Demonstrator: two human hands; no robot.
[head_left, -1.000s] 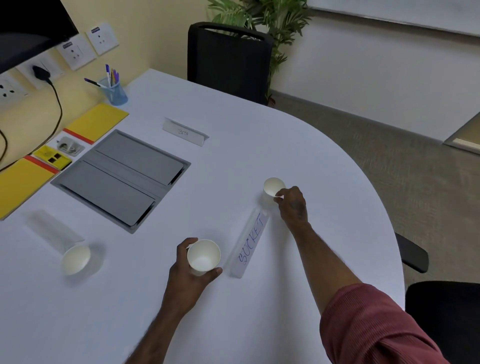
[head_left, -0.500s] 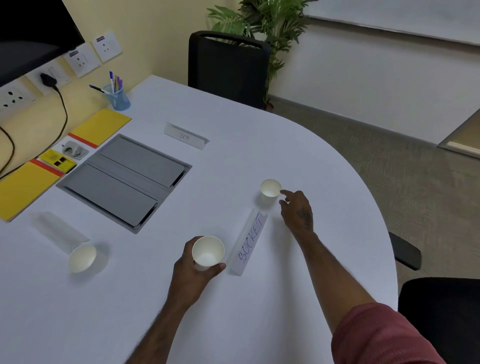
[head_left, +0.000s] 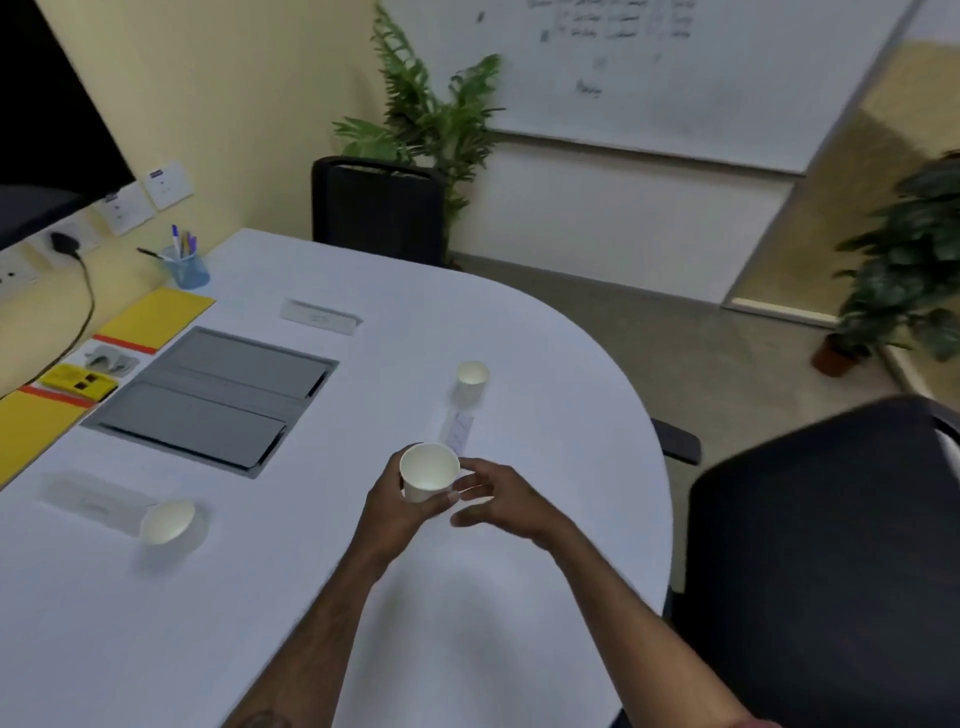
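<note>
My left hand (head_left: 396, 514) grips a white paper cup (head_left: 428, 472), held upright a little above the white table (head_left: 545, 597). Close beside that cup on its right is my right hand (head_left: 498, 499), fingers loosely extended and holding nothing; whether they touch the cup is unclear. A second paper cup (head_left: 472, 375) stands alone further back on the table. A third paper cup (head_left: 167, 521) stands at the left. The "BUCKET" name card (head_left: 457, 431) lies between the held cup and the far cup, partly hidden.
A grey cable hatch (head_left: 213, 395) is set into the table at left, with yellow folders (head_left: 156, 317), a blue pen holder (head_left: 186, 267) and another name card (head_left: 319, 316) behind it. Black chairs stand at the far side (head_left: 379, 208) and at right (head_left: 826, 561).
My right hand has left the far cup and come back next to the held cup. My left hand has lifted its cup. The view has tilted up.
</note>
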